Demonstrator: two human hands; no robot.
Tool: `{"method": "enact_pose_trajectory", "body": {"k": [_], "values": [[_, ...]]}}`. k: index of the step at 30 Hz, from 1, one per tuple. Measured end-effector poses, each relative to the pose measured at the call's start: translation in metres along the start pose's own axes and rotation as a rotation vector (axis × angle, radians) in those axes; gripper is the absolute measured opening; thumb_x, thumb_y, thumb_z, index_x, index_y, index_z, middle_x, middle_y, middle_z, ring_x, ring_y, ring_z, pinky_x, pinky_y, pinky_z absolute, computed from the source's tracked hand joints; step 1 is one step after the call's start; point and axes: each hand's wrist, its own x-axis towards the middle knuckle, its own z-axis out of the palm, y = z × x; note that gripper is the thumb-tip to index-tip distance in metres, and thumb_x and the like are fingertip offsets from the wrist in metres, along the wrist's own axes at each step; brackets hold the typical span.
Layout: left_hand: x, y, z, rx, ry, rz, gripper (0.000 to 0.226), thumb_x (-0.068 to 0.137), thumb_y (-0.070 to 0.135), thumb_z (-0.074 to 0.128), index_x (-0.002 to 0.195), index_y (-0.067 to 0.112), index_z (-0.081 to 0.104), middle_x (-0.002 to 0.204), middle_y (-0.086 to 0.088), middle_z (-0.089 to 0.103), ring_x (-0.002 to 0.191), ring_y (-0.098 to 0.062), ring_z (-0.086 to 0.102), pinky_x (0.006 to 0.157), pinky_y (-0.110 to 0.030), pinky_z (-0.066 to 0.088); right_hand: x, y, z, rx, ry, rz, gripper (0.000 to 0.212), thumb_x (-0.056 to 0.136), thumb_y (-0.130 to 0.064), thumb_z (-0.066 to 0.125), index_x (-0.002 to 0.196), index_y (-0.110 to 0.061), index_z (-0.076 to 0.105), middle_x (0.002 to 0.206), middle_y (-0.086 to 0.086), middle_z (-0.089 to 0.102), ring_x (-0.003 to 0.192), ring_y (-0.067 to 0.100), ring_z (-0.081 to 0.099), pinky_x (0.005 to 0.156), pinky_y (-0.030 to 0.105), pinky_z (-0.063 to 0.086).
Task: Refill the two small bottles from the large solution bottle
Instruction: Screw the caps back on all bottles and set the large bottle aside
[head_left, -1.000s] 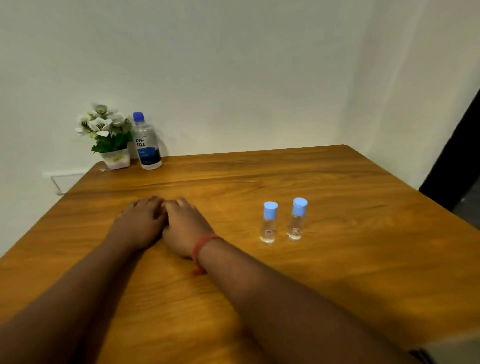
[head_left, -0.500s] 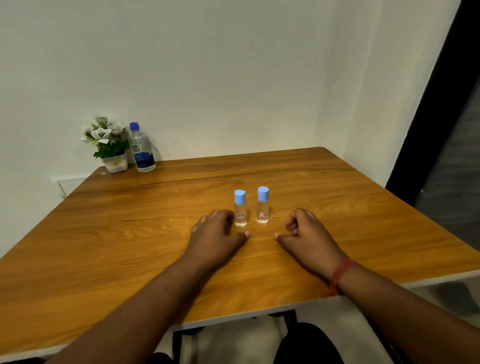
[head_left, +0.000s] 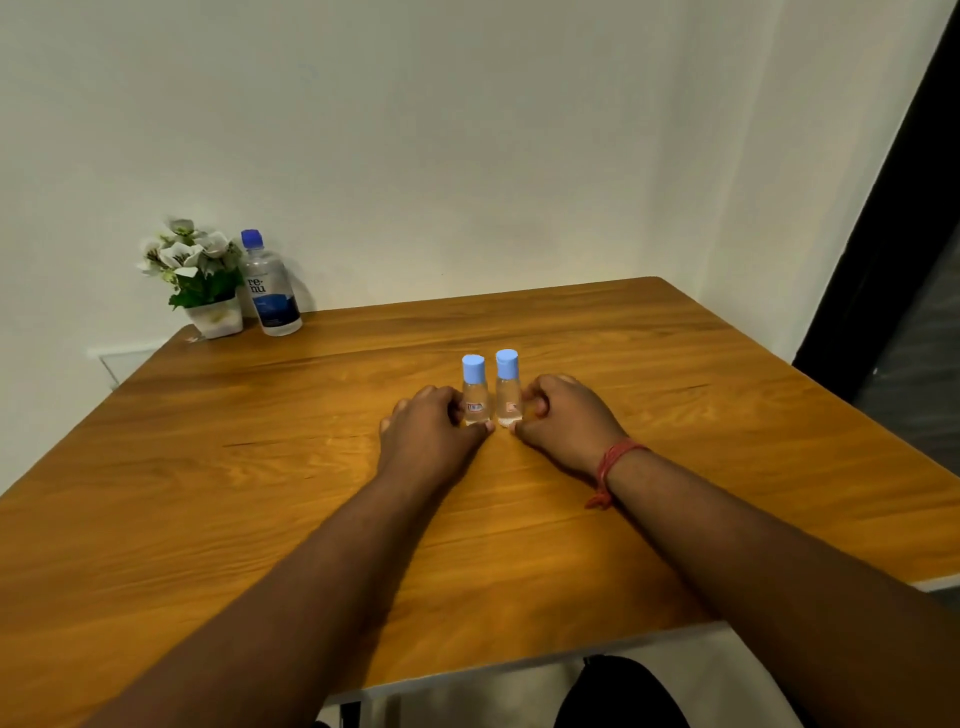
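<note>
Two small clear bottles with light blue caps stand upright side by side at the middle of the wooden table (head_left: 675, 364). My left hand (head_left: 428, 431) curls around the left small bottle (head_left: 475, 395), thumb at its front base. My right hand (head_left: 566, 421), with a red thread at the wrist, wraps the right small bottle (head_left: 507, 387) the same way. Both bottles rest on the table. The large solution bottle (head_left: 270, 291), clear with a dark blue cap and blue label, stands capped at the far left corner, well out of either hand's grasp.
A small white pot of white flowers (head_left: 200, 275) stands right beside the large bottle against the wall. White walls close the table's far and right sides. A dark doorway lies at the right; the table's near edge is below my forearms.
Both hands moved from the left of the table to the small bottles, then closed in from either side until they wrapped them. The bottles have stayed standing.
</note>
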Motion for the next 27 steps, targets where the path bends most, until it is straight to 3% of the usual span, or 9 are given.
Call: {"method": "enact_pose_trajectory", "body": {"k": [1, 2, 4, 7, 13, 21, 27], "values": [[0.009, -0.001, 0.002, 0.0, 0.007, -0.006, 0.031, 0.078, 0.058, 0.071, 0.079, 0.033, 0.054, 0.086, 0.013, 0.055, 0.094, -0.02, 0.056, 0.087, -0.042, 0.044, 0.006, 0.0, 0.002, 0.011, -0.006, -0.009, 0.046, 0.075, -0.038, 0.077, 0.116, -0.023, 0.063, 0.11, -0.005, 0.057, 0.101, 0.017, 0.056, 0.082, 0.03, 0.046], [0.016, -0.002, 0.004, -0.001, 0.013, -0.009, 0.031, 0.078, 0.058, 0.07, 0.077, 0.032, 0.054, 0.085, 0.013, 0.056, 0.092, -0.021, 0.056, 0.086, -0.042, 0.044, 0.011, -0.001, 0.003, 0.032, -0.01, -0.02, 0.045, 0.075, -0.041, 0.077, 0.115, -0.026, 0.063, 0.106, -0.007, 0.057, 0.099, 0.016, 0.055, 0.081, 0.031, 0.047], [0.033, -0.005, 0.009, -0.003, 0.016, -0.01, 0.032, 0.078, 0.057, 0.071, 0.075, 0.03, 0.053, 0.083, 0.012, 0.057, 0.089, -0.021, 0.057, 0.083, -0.042, 0.045, 0.024, 0.0, 0.008, 0.04, -0.021, -0.038, 0.017, 0.078, -0.037, 0.076, 0.086, -0.033, 0.061, 0.086, -0.01, 0.054, 0.085, 0.015, 0.055, 0.07, 0.03, 0.042], [0.058, -0.01, 0.013, 0.003, 0.01, -0.012, 0.031, 0.08, 0.056, 0.072, 0.077, 0.03, 0.054, 0.085, 0.011, 0.058, 0.089, -0.02, 0.057, 0.082, -0.041, 0.045, 0.048, 0.004, 0.014, 0.063, -0.01, -0.013, 0.024, 0.079, -0.033, 0.076, 0.07, -0.031, 0.053, 0.073, -0.009, 0.054, 0.073, 0.014, 0.053, 0.059, 0.029, 0.036], [0.115, -0.025, 0.022, -0.002, 0.033, -0.056, 0.033, 0.078, 0.058, 0.073, 0.086, 0.029, 0.061, 0.087, 0.009, 0.063, 0.092, -0.021, 0.06, 0.086, -0.045, 0.05, 0.107, 0.005, 0.028, 0.006, 0.067, 0.037, 0.022, 0.079, -0.041, 0.075, 0.09, -0.024, 0.065, 0.086, -0.006, 0.063, 0.08, 0.015, 0.058, 0.069, 0.033, 0.049], [0.204, -0.05, 0.031, 0.011, 0.054, -0.117, 0.039, 0.079, 0.06, 0.072, 0.104, 0.03, 0.065, 0.099, 0.005, 0.069, 0.1, -0.023, 0.062, 0.091, -0.047, 0.052, 0.205, 0.014, 0.05, -0.086, 0.147, 0.13, 0.038, 0.084, -0.048, 0.07, 0.112, -0.023, 0.067, 0.107, -0.002, 0.068, 0.102, 0.021, 0.057, 0.085, 0.038, 0.052], [0.259, -0.063, 0.037, 0.027, 0.041, -0.149, 0.054, 0.083, 0.058, 0.071, 0.124, 0.024, 0.064, 0.115, 0.001, 0.069, 0.107, -0.023, 0.062, 0.092, -0.046, 0.052, 0.264, 0.026, 0.056, -0.11, 0.144, 0.154, 0.041, 0.085, -0.054, 0.064, 0.116, -0.027, 0.067, 0.106, -0.002, 0.07, 0.1, 0.023, 0.06, 0.086, 0.042, 0.052]]}}
